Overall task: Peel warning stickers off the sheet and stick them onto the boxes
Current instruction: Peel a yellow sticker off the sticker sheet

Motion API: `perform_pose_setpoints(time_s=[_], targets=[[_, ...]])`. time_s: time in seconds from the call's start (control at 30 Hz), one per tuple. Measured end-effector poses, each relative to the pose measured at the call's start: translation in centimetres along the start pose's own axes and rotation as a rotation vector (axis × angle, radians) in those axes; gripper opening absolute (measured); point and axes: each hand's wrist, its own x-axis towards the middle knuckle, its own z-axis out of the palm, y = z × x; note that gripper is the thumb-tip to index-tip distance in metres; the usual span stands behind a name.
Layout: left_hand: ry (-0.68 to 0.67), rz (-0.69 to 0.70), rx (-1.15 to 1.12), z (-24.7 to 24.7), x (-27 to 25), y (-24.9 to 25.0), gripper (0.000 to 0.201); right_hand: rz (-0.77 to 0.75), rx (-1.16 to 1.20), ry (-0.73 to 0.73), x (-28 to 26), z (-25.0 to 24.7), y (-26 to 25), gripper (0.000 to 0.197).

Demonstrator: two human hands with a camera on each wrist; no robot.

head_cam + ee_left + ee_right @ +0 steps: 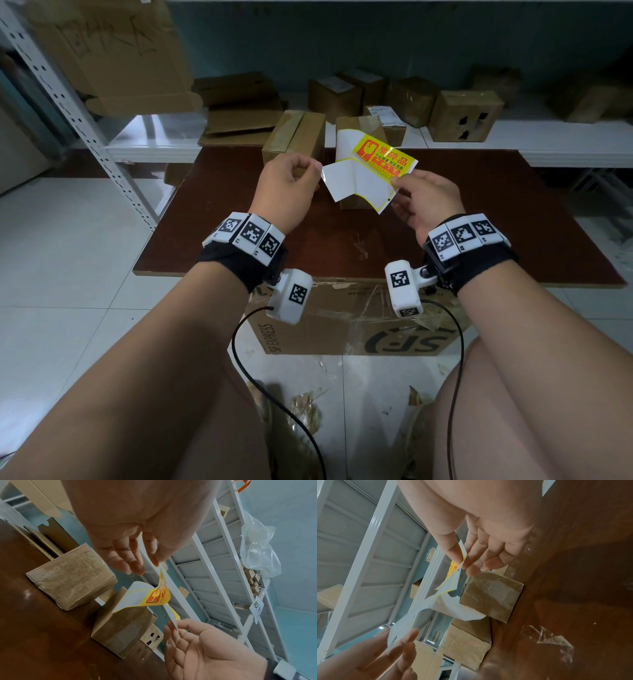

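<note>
A white sticker sheet (356,185) carrying a yellow and red warning sticker (383,157) hangs in the air between my hands, bent and curled. My left hand (317,171) pinches its white left corner between thumb and forefinger (157,562). My right hand (395,181) pinches the right edge at the sticker's lower corner (462,561). Two taped cardboard boxes stand on the brown table (342,240) just beyond the sheet: one at the left (294,137), one (358,125) partly hidden behind the sheet.
A low white shelf (548,137) behind the table holds several small boxes and flattened cardboard (239,116). A perforated metal rack post (78,116) stands at the left. A large printed carton (342,322) sits under the table's near edge. A clear tape scrap (359,246) lies on the table.
</note>
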Motion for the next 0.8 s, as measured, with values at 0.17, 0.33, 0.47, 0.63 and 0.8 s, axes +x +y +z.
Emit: perform_pose_setpoints(time_s=[0.17,0.33,0.47,0.63,0.8], targets=[[0.004,-0.006,0.005,-0.1,0.1,0.0,0.015,0.015,0.001,0.02,0.2,-0.1,0.1,0.016],[0.0,-0.003,0.013,-0.1,0.1,-0.1,0.014,0.027,0.001,0.039,0.6,-0.2,0.1,0.017],[0.0,-0.007,0.015,-0.1,0.0,-0.1,0.014,0.046,0.02,0.051,0.9,-0.3,0.2,0.019],[0.002,-0.004,0.013,-0.2,-0.1,0.0,0.014,0.068,0.041,0.064,1.2,-0.4,0.3,0.02],[-0.001,-0.001,0.009,-0.2,-0.1,0.0,0.014,0.089,0.06,0.084,1.6,-0.7,0.3,0.027]])
